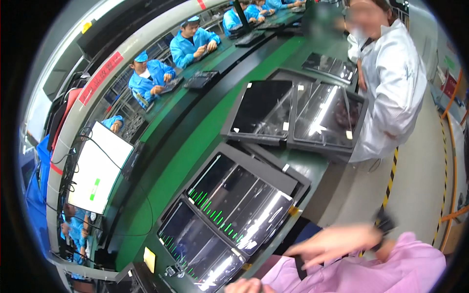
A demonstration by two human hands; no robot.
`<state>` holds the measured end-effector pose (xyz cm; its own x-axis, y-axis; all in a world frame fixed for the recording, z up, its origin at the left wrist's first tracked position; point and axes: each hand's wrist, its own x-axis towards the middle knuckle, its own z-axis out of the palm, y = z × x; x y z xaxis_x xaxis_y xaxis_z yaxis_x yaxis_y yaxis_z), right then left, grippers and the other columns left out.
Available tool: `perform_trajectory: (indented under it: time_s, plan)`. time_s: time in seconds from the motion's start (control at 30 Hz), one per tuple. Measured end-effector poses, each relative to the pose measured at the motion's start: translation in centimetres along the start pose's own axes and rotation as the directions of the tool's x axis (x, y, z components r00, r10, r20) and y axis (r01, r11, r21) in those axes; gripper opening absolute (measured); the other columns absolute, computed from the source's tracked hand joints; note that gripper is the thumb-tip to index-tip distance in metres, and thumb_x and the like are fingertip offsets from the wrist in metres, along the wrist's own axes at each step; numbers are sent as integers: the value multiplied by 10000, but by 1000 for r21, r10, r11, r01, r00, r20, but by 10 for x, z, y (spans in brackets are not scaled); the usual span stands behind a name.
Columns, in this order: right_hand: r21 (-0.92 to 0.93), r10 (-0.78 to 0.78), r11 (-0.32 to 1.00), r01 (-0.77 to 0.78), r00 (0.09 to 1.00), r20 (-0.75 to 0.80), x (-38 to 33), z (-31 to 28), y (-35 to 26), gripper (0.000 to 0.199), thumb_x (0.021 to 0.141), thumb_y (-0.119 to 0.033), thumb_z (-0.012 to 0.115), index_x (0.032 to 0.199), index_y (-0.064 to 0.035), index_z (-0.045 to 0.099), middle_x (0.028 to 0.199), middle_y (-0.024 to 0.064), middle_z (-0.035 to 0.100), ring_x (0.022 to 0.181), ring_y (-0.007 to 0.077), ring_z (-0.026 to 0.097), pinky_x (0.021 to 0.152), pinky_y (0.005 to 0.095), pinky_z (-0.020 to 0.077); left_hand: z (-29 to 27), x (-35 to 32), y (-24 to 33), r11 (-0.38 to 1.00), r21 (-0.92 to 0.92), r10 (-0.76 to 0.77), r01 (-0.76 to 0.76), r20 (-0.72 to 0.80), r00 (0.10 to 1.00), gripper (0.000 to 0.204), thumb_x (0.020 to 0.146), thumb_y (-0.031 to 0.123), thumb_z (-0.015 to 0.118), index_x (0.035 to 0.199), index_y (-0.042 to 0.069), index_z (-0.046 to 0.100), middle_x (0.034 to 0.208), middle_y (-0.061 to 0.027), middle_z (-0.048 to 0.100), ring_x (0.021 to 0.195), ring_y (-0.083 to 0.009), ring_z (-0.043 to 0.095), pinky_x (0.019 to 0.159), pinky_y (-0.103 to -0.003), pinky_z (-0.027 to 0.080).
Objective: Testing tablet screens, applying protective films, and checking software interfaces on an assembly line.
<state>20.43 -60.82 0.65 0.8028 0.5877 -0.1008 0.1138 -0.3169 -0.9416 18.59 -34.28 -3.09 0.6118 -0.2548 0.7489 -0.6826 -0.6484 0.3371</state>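
My right hand (337,243) reaches in from the right, with a dark band at its wrist. Slightly blurred, its fingers stretch leftward above my pink sleeve (320,281), near a black strap (299,267); whether they touch the strap I cannot tell. At the lower edge my left hand (243,286) is mostly cut off, its visible fingers curled. Anything inside them is hidden. Nearest to both hands, a dark tray holds two glossy black screen panels, an upper panel (239,195) and a lower panel (198,244). Green streaks show across both.
Another dark tray with two black panels (261,107) stands farther along the green bench (171,161). A person in a white coat (393,83) stands beside it. At left is a bright monitor (100,166) with cables. People in blue (193,44) work across the bench.
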Motion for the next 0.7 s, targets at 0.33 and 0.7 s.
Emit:
perform_trajectory:
  time_s: [0.33, 0.7]
  plan:
    - [-880, -765, 110, -462, 526, -371, -99, -199, -1, 355, 792, -191, 595, 1142, -141, 558, 974, 79, 619, 863, 244, 583, 794, 319, 448, 53, 15, 26, 956, -293, 17, 20, 126, 992, 308, 741, 18, 580, 1043, -44, 563, 949, -160, 571, 886, -318, 518, 790, -421, 403]
    - [-753, -429, 484, -446, 629, -648, -45, -200, 11, 228, 815, -182, 568, 1027, -104, 601, 681, 118, 613, 622, 300, 603, 574, 386, 482, 52, 13, 21, 968, -250, 36, -23, 51, 998, 221, 734, -16, 578, 950, -7, 621, 912, -134, 571, 877, -308, 529, 802, -401, 419]
